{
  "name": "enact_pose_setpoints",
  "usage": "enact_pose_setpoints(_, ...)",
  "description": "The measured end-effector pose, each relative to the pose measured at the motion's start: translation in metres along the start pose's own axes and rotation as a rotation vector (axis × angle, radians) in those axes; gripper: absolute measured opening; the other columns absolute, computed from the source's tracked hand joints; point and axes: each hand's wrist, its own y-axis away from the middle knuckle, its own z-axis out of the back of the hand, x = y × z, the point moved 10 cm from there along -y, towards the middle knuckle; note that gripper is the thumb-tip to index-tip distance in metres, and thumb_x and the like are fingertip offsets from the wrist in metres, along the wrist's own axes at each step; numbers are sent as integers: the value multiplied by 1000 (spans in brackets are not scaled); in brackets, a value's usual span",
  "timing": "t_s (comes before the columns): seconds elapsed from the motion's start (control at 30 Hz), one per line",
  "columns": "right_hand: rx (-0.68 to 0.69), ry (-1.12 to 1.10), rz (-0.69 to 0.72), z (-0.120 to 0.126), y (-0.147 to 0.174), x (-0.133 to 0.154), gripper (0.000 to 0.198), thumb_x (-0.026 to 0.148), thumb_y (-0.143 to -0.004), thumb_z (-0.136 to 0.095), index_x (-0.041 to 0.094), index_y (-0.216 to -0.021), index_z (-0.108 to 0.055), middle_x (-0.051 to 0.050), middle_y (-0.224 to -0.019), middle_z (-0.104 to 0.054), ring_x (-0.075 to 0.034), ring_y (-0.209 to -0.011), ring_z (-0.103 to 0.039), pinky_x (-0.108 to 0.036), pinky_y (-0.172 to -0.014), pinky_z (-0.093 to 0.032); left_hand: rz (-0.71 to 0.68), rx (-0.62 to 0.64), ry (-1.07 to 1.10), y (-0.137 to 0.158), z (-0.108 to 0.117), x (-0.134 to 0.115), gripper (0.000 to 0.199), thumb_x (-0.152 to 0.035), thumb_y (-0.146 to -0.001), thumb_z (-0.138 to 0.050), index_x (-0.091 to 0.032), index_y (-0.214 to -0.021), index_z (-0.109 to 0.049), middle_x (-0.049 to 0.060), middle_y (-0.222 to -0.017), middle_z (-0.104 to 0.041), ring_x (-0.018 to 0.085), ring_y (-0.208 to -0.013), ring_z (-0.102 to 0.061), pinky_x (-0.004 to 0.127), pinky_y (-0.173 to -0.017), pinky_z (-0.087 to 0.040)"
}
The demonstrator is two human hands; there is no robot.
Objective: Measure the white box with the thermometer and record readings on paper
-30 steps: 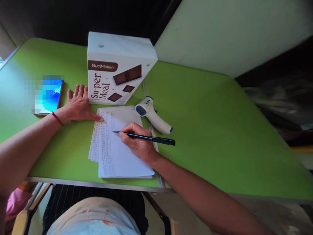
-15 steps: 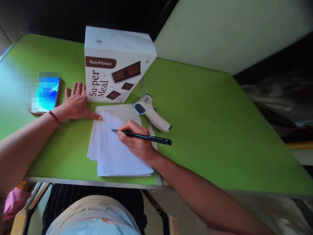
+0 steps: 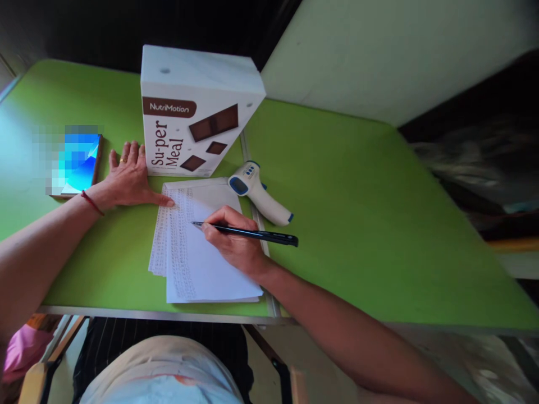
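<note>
My right hand (image 3: 236,238) is closed around a black pen (image 3: 261,233), its tip at the white paper (image 3: 214,264). Columns of small handwriting run down the left side of the top sheet; its right part is blank. More written sheets (image 3: 159,247) stick out beneath it on the left. My left hand (image 3: 128,180) lies flat with fingers spread on the table, its thumb resting on the upper left of the paper. The fingers are beside the lower left edge of a white "Su-per Meal" box (image 3: 177,129), which stands upright behind the paper.
A white and blue infrared thermometer (image 3: 263,195) lies at the paper's upper right corner. To the left of my left hand is a phone (image 3: 82,168) with a lit, partly blurred screen. Everything stands on a green table (image 3: 357,224) with a metal-edged front.
The view has shifted slightly, so the table things sit a little further left. The pen's rear end has tilted slightly, while both hands keep their grip and place.
</note>
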Motion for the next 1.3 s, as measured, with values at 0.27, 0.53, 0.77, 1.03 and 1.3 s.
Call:
enact_pose_setpoints(0.27,2,14,-22,0,0,-4,21,39,-92,-69,27,-77,-60,5,-64,-62,-14,-55,-50,-30,-59,-51,-22,-18,28,-2,0,0,171,-103,-58,-76,-24,-183,7,21,-192,-3,59,-173,8,78,-137,6)
enact_pose_setpoints(0.53,-20,26,-5,0,0,-1,19,34,-91,-68,27,-76,-60,6,-63,-61,-13,-55,-49,-29,-60,-50,5,-9,13,0,1,0,170,-103,-58,-76,-23,-184,6,19,-192,-2,59,-173,8,77,-138,5)
enact_pose_setpoints(0.77,18,8,-14,-2,-1,-2,24,40,-93,-70,27,-76,-59,6,-62,-60,-13,-53,-46,-28,-56,-47,-17,-29,36,-1,2,0,171,-105,-54,-76,-26,-184,0,18,-192,-4,57,-174,6,77,-139,5)
enact_pose_setpoints(1.03,-5,1,-14,0,-1,-1,17,33,-89,-67,27,-75,-60,6,-62,-61,-13,-54,-48,-28,-57,-48,-6,-36,63,-2,3,1,178,-112,-46,-67,-21,-184,-2,15,-192,-10,58,-174,7,76,-140,7)
enact_pose_setpoints(1.3,-3,-15,10,1,0,0,16,28,-90,-68,27,-76,-59,6,-63,-59,-13,-54,-50,-27,-56,-46,20,-39,72,-1,3,1,186,-115,-38,-58,-12,-183,-3,13,-193,-7,59,-173,10,72,-141,8)
